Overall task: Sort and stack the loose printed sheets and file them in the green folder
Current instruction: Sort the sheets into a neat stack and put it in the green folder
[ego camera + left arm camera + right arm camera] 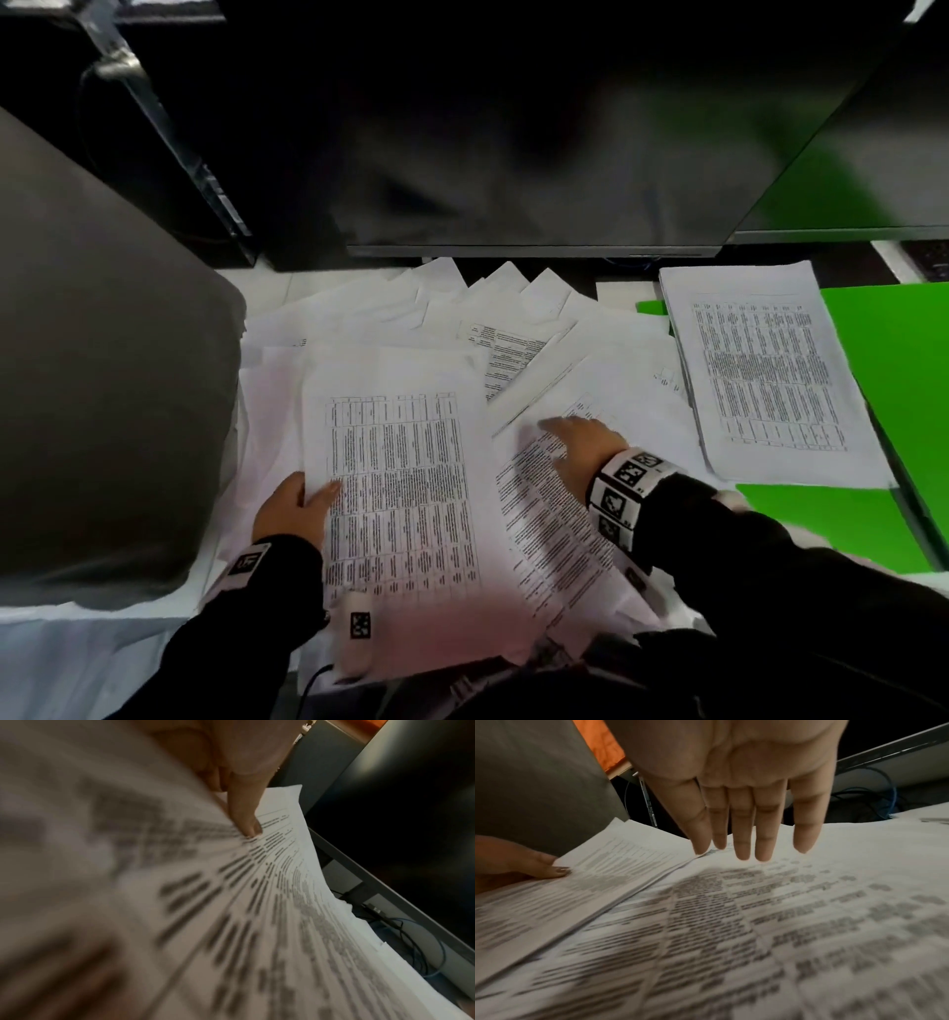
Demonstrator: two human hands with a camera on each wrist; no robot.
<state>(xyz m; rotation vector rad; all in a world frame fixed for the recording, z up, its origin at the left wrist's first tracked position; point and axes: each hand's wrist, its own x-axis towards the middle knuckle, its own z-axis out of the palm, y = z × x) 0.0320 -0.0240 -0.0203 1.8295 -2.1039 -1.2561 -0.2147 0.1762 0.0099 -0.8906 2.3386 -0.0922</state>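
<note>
Many loose printed sheets [426,318] lie fanned over the white desk. My left hand [295,506] pinches the left edge of a bundle of table-printed sheets [400,493], thumb [244,817] on top. My right hand [580,442] hovers flat, fingers straight [741,841], just over a text-printed sheet [544,519] beside that bundle; whether it touches is unclear. A neat stack of sheets [765,375] lies on the open green folder [893,360] at the right.
A dark monitor [513,128] stands behind the papers, with cables [411,933] under it. A grey chair back or panel [102,360] fills the left side. A second dark screen [873,169] is at the far right.
</note>
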